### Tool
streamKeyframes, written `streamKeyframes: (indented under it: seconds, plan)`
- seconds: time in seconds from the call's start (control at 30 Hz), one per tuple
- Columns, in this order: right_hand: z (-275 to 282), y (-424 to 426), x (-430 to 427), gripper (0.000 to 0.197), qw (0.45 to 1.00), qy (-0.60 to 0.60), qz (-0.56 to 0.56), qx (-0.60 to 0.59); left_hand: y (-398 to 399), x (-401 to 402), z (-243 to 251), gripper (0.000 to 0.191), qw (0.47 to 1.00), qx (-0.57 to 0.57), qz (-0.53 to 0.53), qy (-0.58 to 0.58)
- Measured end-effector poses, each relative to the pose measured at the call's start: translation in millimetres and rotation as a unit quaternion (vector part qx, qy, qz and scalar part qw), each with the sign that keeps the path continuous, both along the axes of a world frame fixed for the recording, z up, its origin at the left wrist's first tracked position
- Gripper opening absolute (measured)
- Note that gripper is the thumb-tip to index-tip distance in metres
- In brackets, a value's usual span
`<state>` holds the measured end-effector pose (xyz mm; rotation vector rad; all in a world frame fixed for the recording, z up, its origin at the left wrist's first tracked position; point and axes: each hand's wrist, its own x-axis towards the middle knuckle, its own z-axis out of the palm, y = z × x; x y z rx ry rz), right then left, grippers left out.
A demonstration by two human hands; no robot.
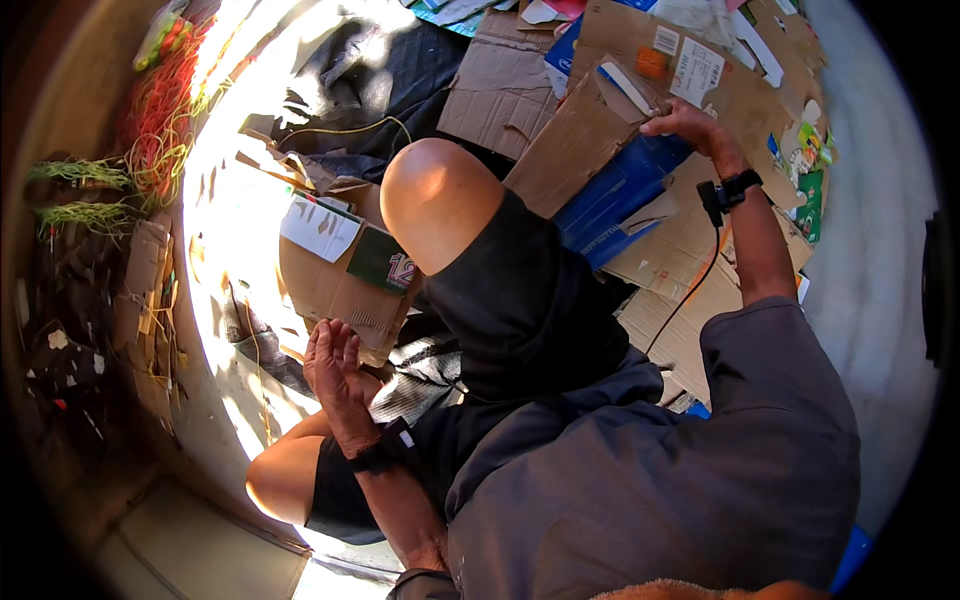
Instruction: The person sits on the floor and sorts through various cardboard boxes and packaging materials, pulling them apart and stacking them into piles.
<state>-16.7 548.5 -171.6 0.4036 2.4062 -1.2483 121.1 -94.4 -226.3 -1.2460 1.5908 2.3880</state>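
Observation:
My right hand (684,127) grips the upper edge of a flattened cardboard box with a blue printed side (626,191), to the right of my raised knee. My left hand (334,367) is lifted beside the lower edge of a stack of folded brown cardboard (322,289), its fingers slightly bent and apart; whether they touch the stack I cannot tell. A white printed piece (319,227) and a dark green printed panel (381,260) show on that stack. Black bands with small devices sit on both wrists, and a cable hangs from the right one.
Flattened cardboard (499,82) and printed packaging lie ahead and to the right. A black sheet (352,67) spreads beyond my knee. Red and yellow string (161,112) is heaped at the upper left, above bundled cardboard (146,300). A thin yellow cord (345,130) crosses the black sheet.

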Motion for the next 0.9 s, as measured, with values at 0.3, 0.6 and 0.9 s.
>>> streamKeyframes:
  seconds: [0.3,0.6,0.9]
  plan:
    - [54.8,-10.8,-6.3,0.065,1.0,0.014,0.019,-0.018,0.5,4.2,-3.7,0.03,1.0,-0.002,-0.026,0.016]
    - [79.6,-23.6,-7.7,0.065,0.994,0.099,-0.013,-0.042,-3.8,7.7,-0.6,0.024,1.0,0.011,-0.011,0.02]
    - [117.8,-10.5,-14.9,0.055,0.992,0.119,0.016,-0.035,0.6,5.4,-1.7,0.027,0.999,0.011,-0.018,0.032]
